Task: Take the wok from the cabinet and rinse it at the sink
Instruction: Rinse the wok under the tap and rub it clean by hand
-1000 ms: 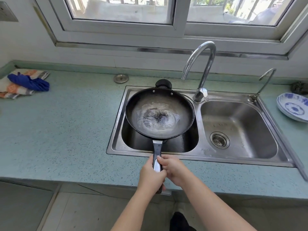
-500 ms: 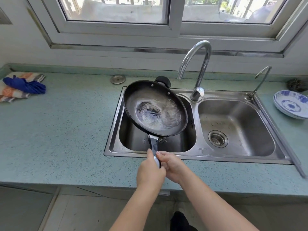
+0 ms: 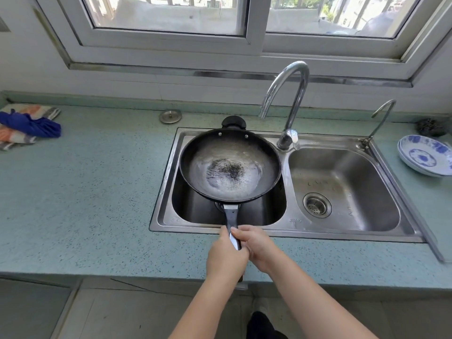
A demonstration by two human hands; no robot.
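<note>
Both hands on the handle (image 3: 231,217) now: left hand (image 3: 226,256) wrapped shut around its near end, right hand (image 3: 256,245) curled against it from the other side, fingers (image 3: 241,232) laid over the top. Held out over the left basin of the sink (image 3: 166,192), the wok (image 3: 230,165), roughly level, clear of the basin floor. Dark rim, pale wet-looking film across the inside, black speckled patch at the centre. Small black helper handle (image 3: 233,122) at the far rim, just over the sink's back edge. Spout of the tall faucet (image 3: 291,99) hanging above the wok's far right side, no stream visible. Right basin bare down to its drain strainer (image 3: 317,205). Second, thinner tap (image 3: 380,118) at the sink's far right corner. Along the counter (image 3: 85,192): blue cloth on a striped towel (image 3: 27,124) at the far left edge, round metal sink plug (image 3: 170,116) near the back edge, blue-and-white dishes (image 3: 426,155) stacked at the far right, dark scourer (image 3: 430,127) behind them.
</note>
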